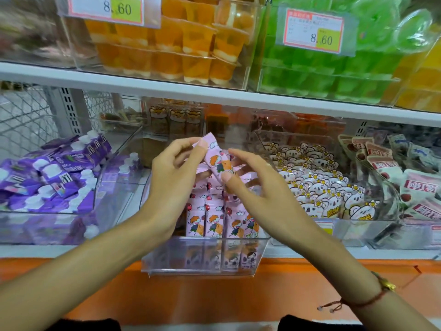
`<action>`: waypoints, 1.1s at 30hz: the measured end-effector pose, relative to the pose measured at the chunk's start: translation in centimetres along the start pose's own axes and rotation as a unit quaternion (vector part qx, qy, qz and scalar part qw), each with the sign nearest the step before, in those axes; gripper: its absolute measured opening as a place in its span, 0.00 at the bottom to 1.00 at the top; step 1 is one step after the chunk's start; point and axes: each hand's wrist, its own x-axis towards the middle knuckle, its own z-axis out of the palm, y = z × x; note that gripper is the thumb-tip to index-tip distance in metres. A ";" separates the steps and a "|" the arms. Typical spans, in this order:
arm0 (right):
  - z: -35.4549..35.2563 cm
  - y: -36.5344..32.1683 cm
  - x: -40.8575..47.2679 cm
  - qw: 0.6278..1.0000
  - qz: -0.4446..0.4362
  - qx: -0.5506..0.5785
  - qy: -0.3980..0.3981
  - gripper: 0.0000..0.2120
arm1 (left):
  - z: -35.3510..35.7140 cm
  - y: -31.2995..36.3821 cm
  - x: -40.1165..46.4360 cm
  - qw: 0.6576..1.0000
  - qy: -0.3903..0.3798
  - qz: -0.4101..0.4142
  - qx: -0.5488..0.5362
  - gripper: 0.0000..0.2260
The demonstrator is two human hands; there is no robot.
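Pink and printed with a cartoon child, a snack packet [216,161] is held tilted between both hands, just above a clear plastic bin [205,268] on the lower shelf. Its upper end is pinched between the thumb and forefinger of the left hand [176,173]. Its lower end is gripped by the right hand [255,187], with the thumb laid on the front and the curled fingers behind. Matching packets [214,225] are stood upright in rows inside the bin. Purple pouches [55,175] are piled in the bin to the left, and bear-print packets [317,187] to the right. Orange jelly cups [181,44] and green jelly cups [322,70] are stacked on the shelf above. A red string bracelet [372,299] is worn on the right wrist
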 end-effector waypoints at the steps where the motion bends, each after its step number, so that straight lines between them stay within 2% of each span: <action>1: 0.2 -0.1 0.1 1.000 -0.008 -0.003 0.004 0.20 | -0.1 0.2 -0.1 1.000 -0.006 0.000 0.005 0.09; 7: 0.4 0.5 1.0 1.000 -0.002 -0.009 -0.003 0.15 | -0.6 0.2 -0.1 0.999 -0.033 0.002 0.005 0.08; 10: 0.3 0.6 1.2 0.998 -0.007 0.016 0.053 0.12 | -0.6 0.0 -0.1 0.997 -0.053 0.043 0.031 0.12; 13: -0.1 0.5 1.6 0.983 0.040 0.143 0.109 0.09 | -0.5 -0.5 -0.1 0.988 -0.092 0.074 0.097 0.16; 15: -0.2 0.5 1.7 0.962 0.093 0.236 0.103 0.07 | -0.4 -1.0 -0.3 0.977 -0.116 0.092 0.153 0.19; 18: -0.1 0.6 1.7 0.943 0.138 0.292 0.084 0.10 | -0.3 -1.5 -0.3 0.962 -0.127 0.123 0.207 0.20; 24: -0.7 0.9 1.7 0.935 0.136 0.323 0.058 0.13 | -0.4 -1.6 0.0 0.960 -0.129 0.143 0.203 0.13; 28: -1.5 1.0 1.6 0.924 0.110 0.365 0.012 0.09 | -0.5 -1.7 0.1 0.947 -0.187 0.122 0.230 0.16; 30: -1.4 0.9 1.3 0.933 0.099 0.344 0.030 0.09 | -0.6 -1.9 0.1 0.936 -0.193 0.140 0.260 0.17; 33: -0.7 0.8 1.0 0.949 0.071 0.298 0.082 0.06 | -0.5 -1.9 -0.1 0.928 -0.154 0.181 0.288 0.20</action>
